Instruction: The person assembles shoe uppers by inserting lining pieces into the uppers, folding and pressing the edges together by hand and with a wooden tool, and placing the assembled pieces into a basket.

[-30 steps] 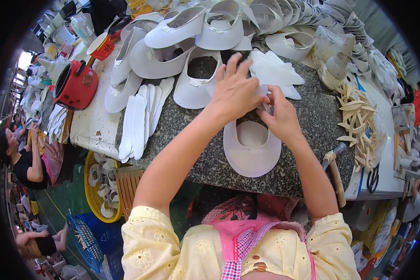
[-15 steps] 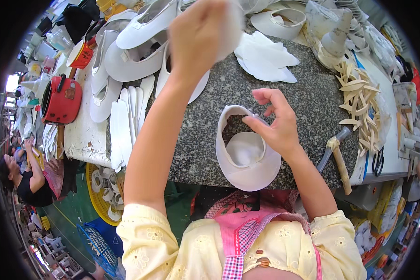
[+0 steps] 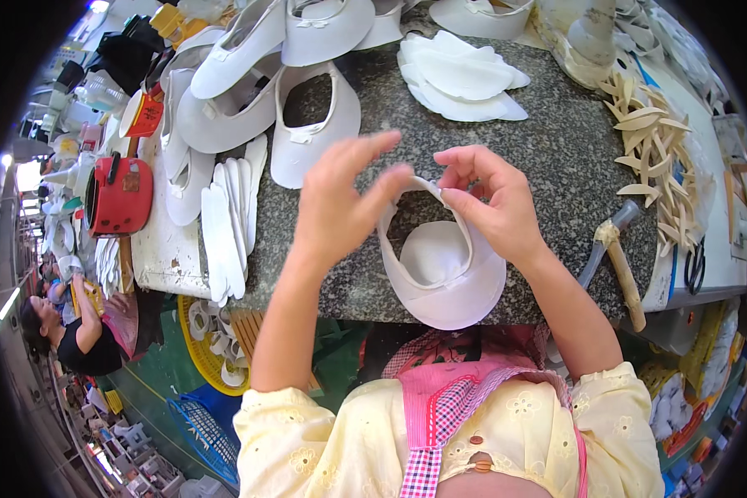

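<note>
White shoe upper [image 3: 456, 300] on speckled stone slab [image 3: 560, 149], near front edge. Left hand [image 3: 340, 199] blurred beside it, thumb and fingers apart. Right hand [image 3: 500, 203] at rim; cannot tell whether fingers clamp.

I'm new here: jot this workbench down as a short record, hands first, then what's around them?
Left hand: open, blurred, beside the work; contact unclear
Right hand: thumb at the work's rim; grip unclear
Work: white shoe upper, opening upward
Surface: speckled stone slab
Left: long white pieces, red pot
Far: white pile
Right: hammer-like tool, curved beige pieces
</note>
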